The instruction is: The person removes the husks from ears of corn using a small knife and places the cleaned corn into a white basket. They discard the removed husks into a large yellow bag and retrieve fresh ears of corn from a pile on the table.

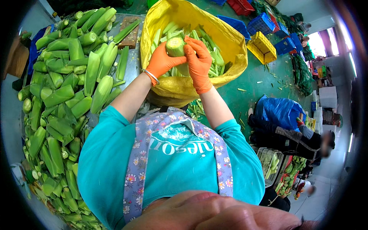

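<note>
My left hand [163, 61], in an orange glove with a bracelet at the wrist, grips an upright green corn ear [175, 46] whose pale cut end faces up. My right hand [198, 63], gloved the same, is closed on the right side of that ear, thumb against it and fingertips near its rim. Both are over an open yellow woven sack [231, 73] holding many loose green husk pieces [209, 42]. The lower part of the ear is partly hidden by my fingers.
Husked corn [65, 96] is heaped on the metal table [130, 69] at left, near a wooden board [128, 30]. Crates [261, 46] stand on the green floor [268, 80] beyond the sack. At right a co-worker in dark clothes [287, 136] is beside a blue bag [274, 111].
</note>
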